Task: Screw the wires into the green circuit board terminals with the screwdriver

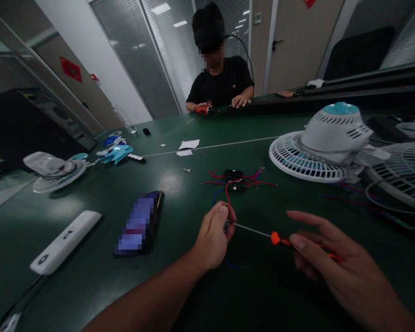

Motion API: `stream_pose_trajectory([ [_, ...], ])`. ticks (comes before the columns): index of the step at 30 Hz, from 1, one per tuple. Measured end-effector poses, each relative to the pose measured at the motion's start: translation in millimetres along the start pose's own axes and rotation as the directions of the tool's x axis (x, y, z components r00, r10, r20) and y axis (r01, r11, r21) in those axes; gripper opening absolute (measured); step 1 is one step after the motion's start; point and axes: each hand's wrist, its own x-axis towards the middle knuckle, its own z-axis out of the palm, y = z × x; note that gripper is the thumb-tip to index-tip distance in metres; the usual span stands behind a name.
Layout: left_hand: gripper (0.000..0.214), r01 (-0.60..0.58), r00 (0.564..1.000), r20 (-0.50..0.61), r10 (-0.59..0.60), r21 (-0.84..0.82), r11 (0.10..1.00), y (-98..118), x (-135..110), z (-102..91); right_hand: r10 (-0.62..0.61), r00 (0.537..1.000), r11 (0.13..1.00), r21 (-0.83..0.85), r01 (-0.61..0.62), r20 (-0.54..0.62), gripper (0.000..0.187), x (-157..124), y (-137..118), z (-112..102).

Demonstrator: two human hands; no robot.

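My left hand is closed in a pinch on a small part at the end of a red wire. That wire runs back to a black switch block with red and blue wires on the green table. My right hand holds an orange-handled screwdriver between thumb and fingers, index finger stretched out. The metal shaft points left and its tip meets the part in my left hand.
A white fan body with its grille lies at the right, with another grille beside it. A phone and a white bar lie at the left. A person across the table holds a red tool.
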Motion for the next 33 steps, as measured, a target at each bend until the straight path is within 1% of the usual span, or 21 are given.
stream_pose_trajectory([
  [3, 0.036, -0.004, 1.000, 0.002, 0.004, 0.003, 1.000, -1.2, 0.3, 0.1, 0.018, 1.000, 1.000, 0.007, -0.018, 0.011, 0.055, -1.1, -1.1, 1.5],
  [7, 0.036, -0.014, 1.000, 0.008, 0.014, -0.001, 1.000, -2.2, 1.4, 0.7, 0.024, 0.999, 0.999, 0.022, -0.023, -0.047, 0.053, -2.5, -3.1, 1.9],
  [11, 0.036, -0.007, 1.000, 0.005, 0.007, -0.003, 1.000, -3.3, 1.6, 0.1, 0.006, 1.000, 1.000, -0.009, -0.006, 0.020, 0.055, -1.6, -1.8, -1.0],
  [16, 0.036, 0.001, 1.000, 0.013, -0.001, -0.012, 1.000, -2.7, 1.1, -0.4, -0.004, 1.000, 1.000, -0.014, 0.004, 0.006, 0.053, -0.7, -1.2, -1.9],
  [20, 0.037, 0.015, 1.000, 0.003, -0.015, -0.012, 1.000, -1.5, 1.1, -0.1, -0.036, 0.998, 0.999, -0.025, 0.037, 0.044, 0.050, -0.1, 0.0, -2.6],
  [23, 0.037, 0.020, 1.000, -0.008, -0.020, -0.004, 1.000, -1.5, 1.2, -0.5, -0.046, 0.998, 0.998, -0.034, 0.048, 0.050, 0.049, 0.0, 1.6, -3.6],
  [29, 0.036, -0.004, 1.000, 0.017, 0.004, 0.009, 1.000, -1.4, 1.3, -0.9, -0.028, 0.998, 0.998, -0.048, 0.031, 0.054, 0.051, -0.4, 1.6, -3.3],
  [33, 0.036, 0.004, 1.000, 0.007, -0.004, 0.011, 1.000, -2.5, 1.6, -1.1, -0.031, 0.998, 0.997, -0.063, 0.035, 0.058, 0.050, 0.3, 1.3, -2.7],
])
